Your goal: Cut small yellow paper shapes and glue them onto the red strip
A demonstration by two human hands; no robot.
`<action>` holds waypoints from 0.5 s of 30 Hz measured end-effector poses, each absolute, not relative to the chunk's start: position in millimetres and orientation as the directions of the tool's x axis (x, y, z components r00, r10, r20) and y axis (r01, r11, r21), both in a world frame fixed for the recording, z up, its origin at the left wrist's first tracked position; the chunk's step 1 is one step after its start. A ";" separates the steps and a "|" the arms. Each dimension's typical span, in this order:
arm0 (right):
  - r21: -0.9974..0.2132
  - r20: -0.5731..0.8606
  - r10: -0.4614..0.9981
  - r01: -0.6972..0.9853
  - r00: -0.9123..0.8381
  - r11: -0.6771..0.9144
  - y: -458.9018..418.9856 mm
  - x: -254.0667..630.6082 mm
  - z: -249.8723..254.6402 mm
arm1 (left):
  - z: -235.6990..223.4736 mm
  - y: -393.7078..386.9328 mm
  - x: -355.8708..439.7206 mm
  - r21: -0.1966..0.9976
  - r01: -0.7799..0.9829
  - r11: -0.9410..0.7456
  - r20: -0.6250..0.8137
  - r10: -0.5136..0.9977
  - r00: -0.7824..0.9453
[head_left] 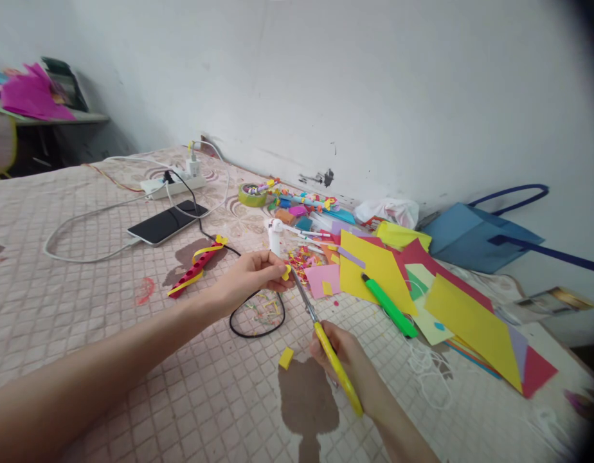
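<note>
Between the thumb and fingers of my left hand (258, 275) is a small yellow paper piece (287, 272). My right hand (342, 354) grips scissors (332, 352) with yellow handles, and their blade tips reach the edge of that paper piece. Another small yellow paper piece (286, 358) lies on the cloth just below the blades. Left of my hands rests a red strip (195, 270) with dark dots and yellow ribbon-like trim. A white bottle (274, 236) stands behind my left hand, with colourful paper scraps (306, 258) beside it.
Coloured paper sheets (374, 263) spread over the right side, with a green cutter (388, 305) and white string (429, 373) there. A blue bag (477, 238) leans by the wall. A phone (166, 222) and power strip (174, 186) with cables sit at left; tape (252, 195) lies behind.
</note>
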State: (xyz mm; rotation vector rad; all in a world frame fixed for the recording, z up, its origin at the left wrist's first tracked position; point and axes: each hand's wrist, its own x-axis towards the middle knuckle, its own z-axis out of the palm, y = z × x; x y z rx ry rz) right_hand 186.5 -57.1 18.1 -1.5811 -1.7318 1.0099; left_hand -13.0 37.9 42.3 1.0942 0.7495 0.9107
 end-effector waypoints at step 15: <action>-0.856 -0.090 0.989 0.517 -0.121 -0.015 -56.5 187.4 16.2 | 43.5 39.3 -13.4 0.957 -0.228 0.177 -0.071 0.909 0.410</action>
